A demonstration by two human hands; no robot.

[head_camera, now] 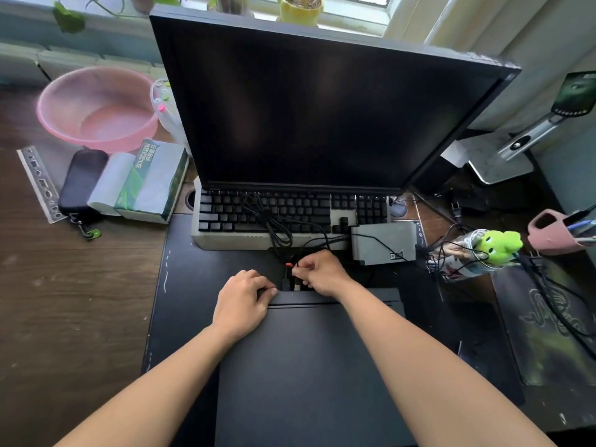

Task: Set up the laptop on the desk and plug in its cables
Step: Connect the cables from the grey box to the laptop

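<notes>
Closed black laptop [309, 366] lies flat at the near centre of the black desk mat [180, 279]. Left hand [242, 301] rests on the laptop's far left corner, fingers curled against its rear edge. Right hand [319, 272] is pinched on a cable plug [296, 283] at the rear edge, beside a red-tabbed connector. Black cable [274, 221] trails across the keyboard [225, 217] beneath a dark monitor [322, 108]. Tissue pack [151, 179] at far left bears green Chinese print, illegible. Right mouse mat [548, 324] shows a snake emblem.
</notes>
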